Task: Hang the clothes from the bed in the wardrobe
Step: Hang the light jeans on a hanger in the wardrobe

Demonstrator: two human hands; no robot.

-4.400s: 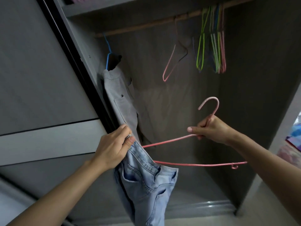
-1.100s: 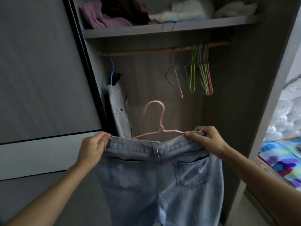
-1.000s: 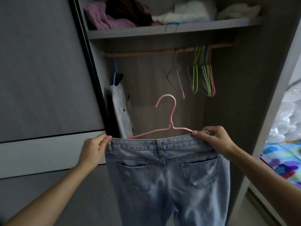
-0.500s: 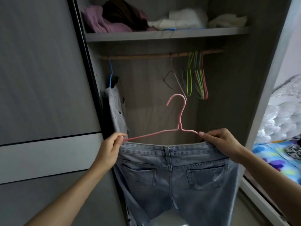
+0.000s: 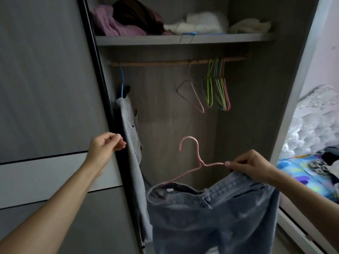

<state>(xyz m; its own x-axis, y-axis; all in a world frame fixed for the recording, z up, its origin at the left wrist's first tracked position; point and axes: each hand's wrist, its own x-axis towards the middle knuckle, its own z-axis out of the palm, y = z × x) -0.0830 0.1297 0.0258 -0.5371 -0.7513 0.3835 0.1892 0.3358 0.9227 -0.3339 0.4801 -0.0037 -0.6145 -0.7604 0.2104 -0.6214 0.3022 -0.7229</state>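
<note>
Right grip point(image 5: 253, 166) pinches the pink hanger point(image 5: 200, 162) and the jeans point(image 5: 211, 217) together before the open wardrobe point(image 5: 247, 110).
The jeans hang just below the right grip, waistband sagging down and away to its left; the hanger's hook stands up-left of that grip; the left grip point(image 5: 104, 146), fingers curled onto the thumb and holding nothing, hovers well to the left, just beside a grey garment point(image 5: 132, 143); the rail point(image 5: 165, 62) with bare hangers point(image 5: 218, 85) runs high above both.
</note>
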